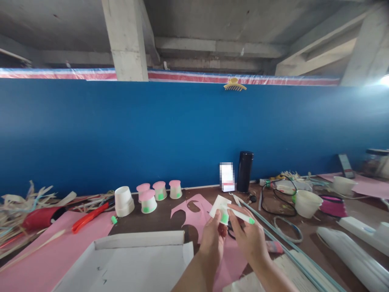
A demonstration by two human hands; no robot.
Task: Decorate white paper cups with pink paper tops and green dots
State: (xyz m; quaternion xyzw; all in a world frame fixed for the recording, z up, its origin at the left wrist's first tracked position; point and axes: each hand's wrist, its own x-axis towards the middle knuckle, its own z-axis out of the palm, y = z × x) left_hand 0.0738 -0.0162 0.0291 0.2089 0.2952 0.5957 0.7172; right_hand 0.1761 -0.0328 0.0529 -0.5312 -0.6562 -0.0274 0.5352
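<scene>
You hold a small white cup (pixel 219 204) with a green patch above the pink sheet (pixel 194 215), at the table's middle. Your left hand (pixel 212 239) pinches its near side, thumb and fingers together on it. Your right hand (pixel 251 241) closes on the other side, seemingly pressing a white strip (pixel 241 216) against it. Four pink-topped cups (pixel 160 190) stand well apart to the left, and a black flask (pixel 244 171) stands behind.

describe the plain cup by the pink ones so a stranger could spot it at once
At the foot of the blue wall, left of centre on the brown table, stands a cluster of upturned cups. Four are small with pink tops and green patches; the plain white cup stands at the left end, bigger and with no pink.
</scene>
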